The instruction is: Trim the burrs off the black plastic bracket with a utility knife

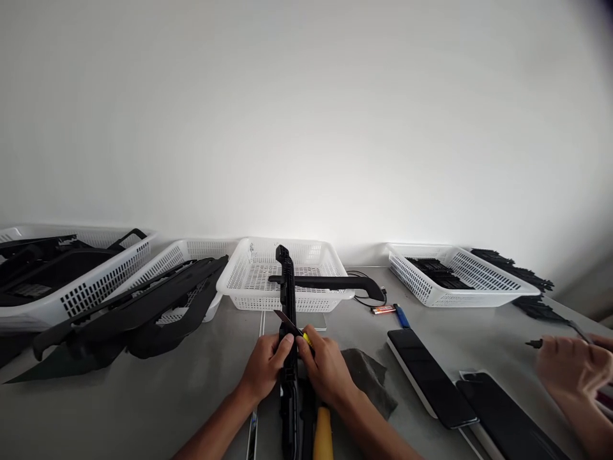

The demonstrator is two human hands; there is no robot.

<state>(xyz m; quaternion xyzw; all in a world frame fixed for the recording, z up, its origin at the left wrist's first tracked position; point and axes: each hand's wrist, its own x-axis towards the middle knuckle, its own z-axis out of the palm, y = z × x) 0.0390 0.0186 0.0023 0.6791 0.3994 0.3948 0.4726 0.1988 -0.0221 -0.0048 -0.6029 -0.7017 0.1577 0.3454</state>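
Note:
A long black plastic trim part (288,383) stretches away from me through the middle of the head view. My left hand (264,365) grips it from the left, thumb on top. In my right hand (327,364) is a utility knife (290,324) with a yellow piece on its handle; its dark blade lies across the part just beyond my thumbs. The rest of the knife's handle is hidden by my fingers. Another black trim part (330,282) rests across the white basket (242,294) behind.
More white baskets with black parts (158,306) stand left; another basket (433,299) is right. Two phones (426,377), a dark cloth (366,377), a yellow handle (324,434), a lighter (383,310) and a blue tool (401,316) lie on the table. A co-worker's hand (569,364) holds a thin tool.

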